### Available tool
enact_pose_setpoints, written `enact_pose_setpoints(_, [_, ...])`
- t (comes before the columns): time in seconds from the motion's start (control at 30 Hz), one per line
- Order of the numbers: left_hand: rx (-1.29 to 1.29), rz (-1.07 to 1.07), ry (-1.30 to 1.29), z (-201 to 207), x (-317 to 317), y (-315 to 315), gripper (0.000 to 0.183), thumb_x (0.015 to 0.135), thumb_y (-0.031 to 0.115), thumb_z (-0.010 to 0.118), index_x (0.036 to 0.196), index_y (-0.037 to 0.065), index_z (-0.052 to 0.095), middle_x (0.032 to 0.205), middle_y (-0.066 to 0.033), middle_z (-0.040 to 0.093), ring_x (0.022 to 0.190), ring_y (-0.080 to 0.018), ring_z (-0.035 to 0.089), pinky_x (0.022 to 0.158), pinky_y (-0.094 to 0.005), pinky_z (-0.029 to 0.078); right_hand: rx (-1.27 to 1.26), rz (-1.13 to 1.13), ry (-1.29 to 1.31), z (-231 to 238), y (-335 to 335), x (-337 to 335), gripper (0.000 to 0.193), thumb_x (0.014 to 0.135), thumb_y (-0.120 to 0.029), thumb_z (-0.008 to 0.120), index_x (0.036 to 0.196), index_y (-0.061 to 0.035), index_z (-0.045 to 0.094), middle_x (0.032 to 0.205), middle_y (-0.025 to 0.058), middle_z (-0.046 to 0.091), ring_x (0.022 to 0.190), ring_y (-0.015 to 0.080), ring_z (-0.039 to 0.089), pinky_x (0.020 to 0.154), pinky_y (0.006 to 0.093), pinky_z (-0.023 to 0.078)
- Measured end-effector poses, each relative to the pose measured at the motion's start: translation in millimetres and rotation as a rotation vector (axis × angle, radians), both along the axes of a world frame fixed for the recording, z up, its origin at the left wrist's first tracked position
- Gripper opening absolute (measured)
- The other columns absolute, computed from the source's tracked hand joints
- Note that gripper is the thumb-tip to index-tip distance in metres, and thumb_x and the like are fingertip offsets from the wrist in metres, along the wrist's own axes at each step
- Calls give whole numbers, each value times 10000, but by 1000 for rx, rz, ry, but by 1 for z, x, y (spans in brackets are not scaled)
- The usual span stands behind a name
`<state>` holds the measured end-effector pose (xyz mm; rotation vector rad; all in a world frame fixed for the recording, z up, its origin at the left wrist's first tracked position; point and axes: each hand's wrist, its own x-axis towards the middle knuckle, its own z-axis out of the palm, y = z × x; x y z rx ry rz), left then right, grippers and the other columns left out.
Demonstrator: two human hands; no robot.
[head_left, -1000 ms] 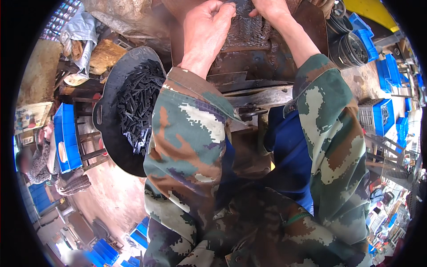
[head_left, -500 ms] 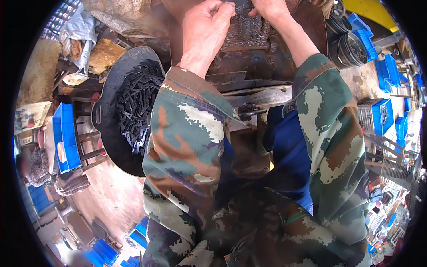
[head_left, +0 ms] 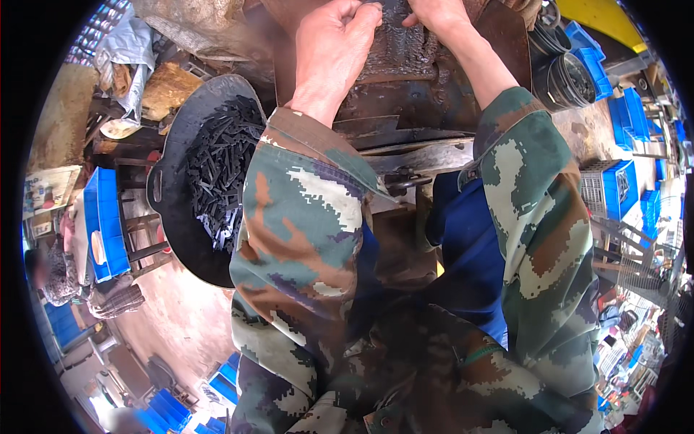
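At the top edge, my left hand [head_left: 334, 54] is closed, its thumb pressed to the forefinger. Whatever it pinches is too small or hidden to name. Across from it, my right hand [head_left: 439, 16] has its thumb toward the left hand; its other fingers are mostly cut off by the edge of the view. Both hands are over a dark, wet-looking ridged block [head_left: 397, 54] on a brown, rusty metal surface [head_left: 412, 101]. To the left of my left forearm is a big black pan [head_left: 177, 239] with many thin dark strips [head_left: 223, 163] in it.
A blue crate [head_left: 107, 224] stands left of the pan. Black buckets [head_left: 567, 81] and blue bins [head_left: 629, 119] line the right side. A grey plastic bag [head_left: 126, 58] lies at the upper left. Another person [head_left: 61, 271] is at the far left. A worn wooden edge [head_left: 419, 155] lies before me.
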<state>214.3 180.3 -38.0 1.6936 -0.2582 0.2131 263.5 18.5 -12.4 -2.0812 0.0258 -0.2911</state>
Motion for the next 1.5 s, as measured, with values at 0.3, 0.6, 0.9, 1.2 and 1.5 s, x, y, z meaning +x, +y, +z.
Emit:
enact_pose_setpoints(0.3, [16,1,6,-4,1,4,229,938,272,702,892,50,737,805,45,641,763,-53,503,693,-238,418,44,24,-64,-5,0,0,164,997,-105,541,1096,14,596,975,119,727,614,211,677,512,353,556])
enact_pose_setpoints(0.6, [46,1,1,1,-1,0,242,948,267,683,910,34,738,844,33,667,790,-56,526,718,-241,435,30,24,-53,-3,-1,1,144,1001,-110,543,1064,10,592,900,117,706,597,207,662,511,355,549])
enact_pose_setpoints(0.9, [95,18,43,15,-10,-6,220,945,168,630,800,3,644,638,41,503,601,-64,417,549,-264,345,27,57,-92,-10,-5,2,131,998,-106,557,1049,10,590,788,129,659,566,200,644,495,355,534])
enact_pose_setpoints(1.2, [63,6,51,13,-9,-6,210,943,162,629,808,3,654,636,38,509,596,-65,424,542,-267,349,29,47,-88,-9,-4,3,163,998,-148,585,1032,11,584,722,125,632,549,204,639,476,360,524])
enact_pose_setpoints(1.5, [81,11,14,13,-9,-7,213,939,165,627,810,-1,664,638,29,527,600,-68,439,549,-267,362,14,40,-85,-7,-4,3,163,998,-155,591,1006,7,580,695,121,611,524,202,621,464,357,512])
